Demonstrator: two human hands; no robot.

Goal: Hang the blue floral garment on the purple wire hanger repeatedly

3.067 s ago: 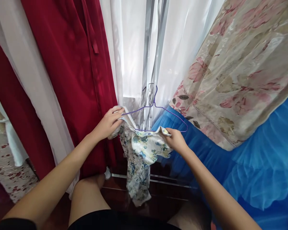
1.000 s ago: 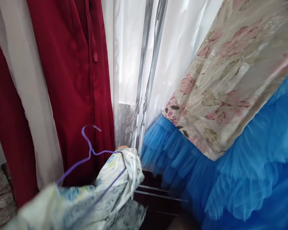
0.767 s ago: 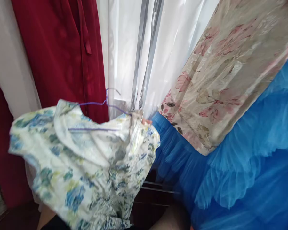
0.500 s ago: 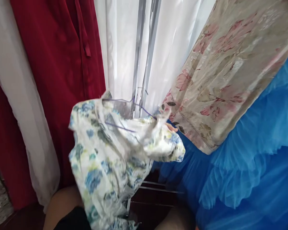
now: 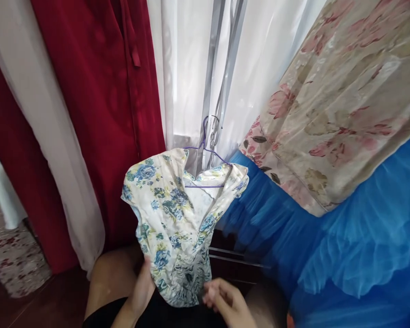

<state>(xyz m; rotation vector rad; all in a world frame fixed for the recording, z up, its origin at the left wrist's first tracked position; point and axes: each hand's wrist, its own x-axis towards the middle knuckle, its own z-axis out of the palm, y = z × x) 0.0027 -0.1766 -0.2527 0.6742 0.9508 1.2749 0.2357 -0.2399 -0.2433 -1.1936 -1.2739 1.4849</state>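
Observation:
A white dress with blue flowers (image 5: 177, 218) hangs on a thin purple wire hanger (image 5: 205, 150). The hanger's hook sits up against the shiny metal poles (image 5: 222, 77) in front of the white curtain. My left hand (image 5: 141, 289) is low in view at the dress's lower left hem, with thumb and fingers closed on the cloth. Just under the hem's right corner is my right hand (image 5: 225, 300); its fingers are curled and smeared, and I cannot make out whether they touch the cloth.
A dark red garment (image 5: 99, 114) and a pale sheer one (image 5: 44, 123) hang at the left. A beige rose-print fabric (image 5: 338, 100) and a blue tulle skirt (image 5: 345, 237) fill the right. My bare knee (image 5: 112, 273) shows below, above a dark wooden floor (image 5: 37, 310).
The dress on its hanger swung from low left up to the poles and now hangs straight. Both hands left the hanger and dropped to the hem.

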